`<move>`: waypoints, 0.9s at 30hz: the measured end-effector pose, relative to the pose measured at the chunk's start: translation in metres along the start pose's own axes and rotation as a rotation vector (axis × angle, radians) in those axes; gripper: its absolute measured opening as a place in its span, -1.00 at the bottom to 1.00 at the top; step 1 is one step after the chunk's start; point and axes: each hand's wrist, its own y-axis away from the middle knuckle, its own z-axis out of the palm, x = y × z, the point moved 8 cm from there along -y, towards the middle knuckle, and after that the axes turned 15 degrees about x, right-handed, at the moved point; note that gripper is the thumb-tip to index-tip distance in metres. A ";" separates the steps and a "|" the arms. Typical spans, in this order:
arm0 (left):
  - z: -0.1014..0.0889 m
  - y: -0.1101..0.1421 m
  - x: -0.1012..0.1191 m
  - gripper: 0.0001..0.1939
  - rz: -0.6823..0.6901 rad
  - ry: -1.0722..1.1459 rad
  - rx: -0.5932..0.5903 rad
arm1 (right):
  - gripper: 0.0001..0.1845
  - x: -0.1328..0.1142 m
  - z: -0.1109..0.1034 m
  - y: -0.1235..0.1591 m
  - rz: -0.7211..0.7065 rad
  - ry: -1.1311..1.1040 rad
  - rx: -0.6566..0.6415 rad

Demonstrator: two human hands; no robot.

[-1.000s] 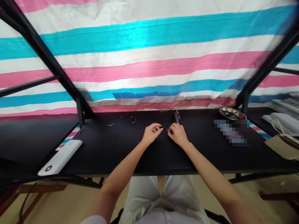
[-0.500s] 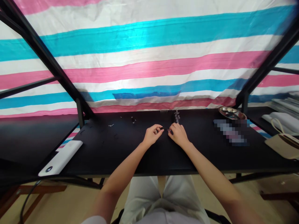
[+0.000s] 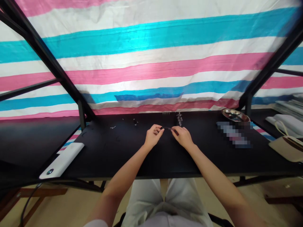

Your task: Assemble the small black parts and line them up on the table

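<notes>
Fingers (image 3: 175, 128) pinch a dark strip (image 3: 167, 128); metal dish (image 3: 228, 115) lies right, contents unclear.

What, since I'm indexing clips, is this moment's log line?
left hand: pinching thin dark piece | right hand: at its other end | black table: metal dish at right

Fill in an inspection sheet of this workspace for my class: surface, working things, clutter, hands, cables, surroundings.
Surface: black table, with small scraps on it.
Working things: thin dark piece between the hands; grey cluster just beyond the right hand.
Clutter: white scrap, small dark part, metal dish, white box; one item at right is blurred out.
Hands: left hand and right hand each pinch an end of the thin piece.
Cables: dark cable hanging at lower left.
Surroundings: striped sheet behind, black frame, beige bag at right.
</notes>
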 end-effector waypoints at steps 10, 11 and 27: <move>0.004 0.001 -0.005 -0.69 -0.026 -0.005 -0.039 | -0.67 -0.002 -0.004 -0.001 0.003 -0.103 0.002; 0.007 0.002 -0.007 -0.69 -0.024 -0.013 -0.056 | -0.67 -0.003 -0.004 -0.001 0.005 -0.106 -0.006; 0.015 0.008 -0.012 -0.69 -0.049 -0.009 -0.145 | -0.68 -0.009 -0.004 0.001 -0.018 -0.139 0.003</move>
